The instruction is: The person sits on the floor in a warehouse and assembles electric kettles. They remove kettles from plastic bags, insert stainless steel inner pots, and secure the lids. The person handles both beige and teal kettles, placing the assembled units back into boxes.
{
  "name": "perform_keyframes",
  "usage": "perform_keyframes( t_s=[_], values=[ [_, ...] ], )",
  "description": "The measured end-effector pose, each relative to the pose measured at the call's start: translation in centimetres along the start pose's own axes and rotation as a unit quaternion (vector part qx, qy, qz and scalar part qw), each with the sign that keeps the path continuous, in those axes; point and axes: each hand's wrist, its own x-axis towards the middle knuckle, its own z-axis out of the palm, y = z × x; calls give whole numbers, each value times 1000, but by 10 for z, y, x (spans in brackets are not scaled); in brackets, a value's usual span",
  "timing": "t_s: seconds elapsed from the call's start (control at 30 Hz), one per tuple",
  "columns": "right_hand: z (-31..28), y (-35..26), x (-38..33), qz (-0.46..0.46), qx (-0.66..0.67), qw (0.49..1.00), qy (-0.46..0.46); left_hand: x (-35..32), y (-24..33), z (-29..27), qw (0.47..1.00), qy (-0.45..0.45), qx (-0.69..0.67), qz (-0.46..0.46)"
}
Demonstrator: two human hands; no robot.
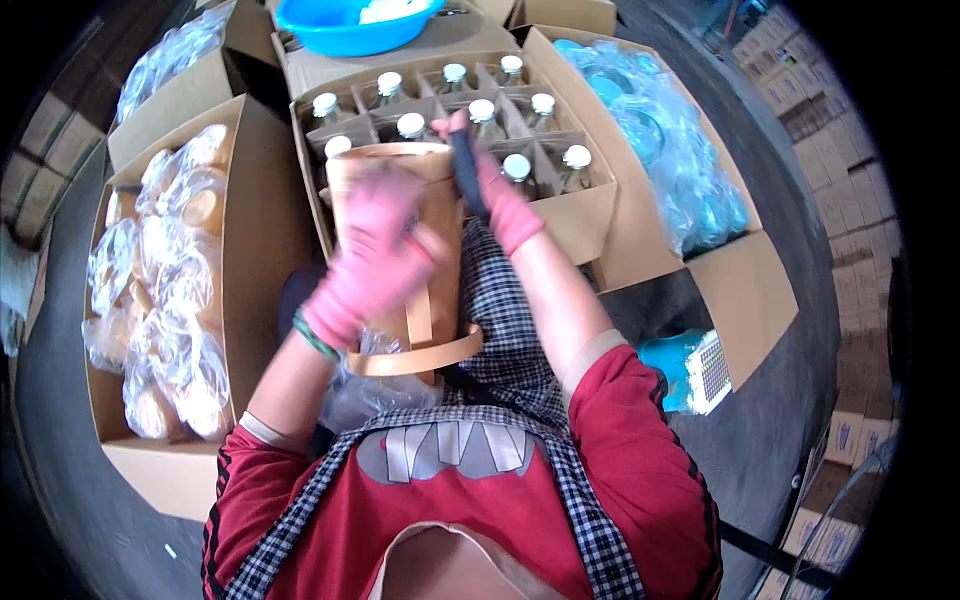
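A tan bucket-shaped wooden container (445, 240) with a curved band handle (420, 358) rests tilted against my lap, its rim pointing away from me. My left hand (375, 240), in a pink glove, is over its left and upper side; motion smears the fingers. At the right of the rim is my right hand (490, 185), also gloved in pink with bare fingertips, fingers stretched forward. A dark strip runs along that palm; whether it belongs to the glove is unclear. Just beyond, a divided carton (570, 222) holds several glass bottles with white caps (482, 110).
On the left stands a carton (265, 200) of plastic-wrapped tan pieces (185, 265). The carton at right (620, 240) holds blue items in clear plastic (640, 130). A blue basin (350, 38) sits at the back. Stacked boxes (850, 190) line the right side.
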Motion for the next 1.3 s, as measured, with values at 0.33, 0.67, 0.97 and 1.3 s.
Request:
perform_keyframes(
  t_s=[0.33, 0.67, 0.97, 1.3],
  values=[
    [23, -1, -33, 9, -94, 994, 61, -9, -91, -23, 675, 103, -580, -444],
    [28, -18, -36, -44, -137, 990, -2, -4, -60, -22, 872, 56, -320, -367],
    [26, 4, -29, -35, -155, 987, 8, -6, -79, -28, 797, 71, -442, -407],
    [18, 18, -12, -74, -76, 994, 25, -7, -89, -12, 782, 109, -439, -429]
  ],
)
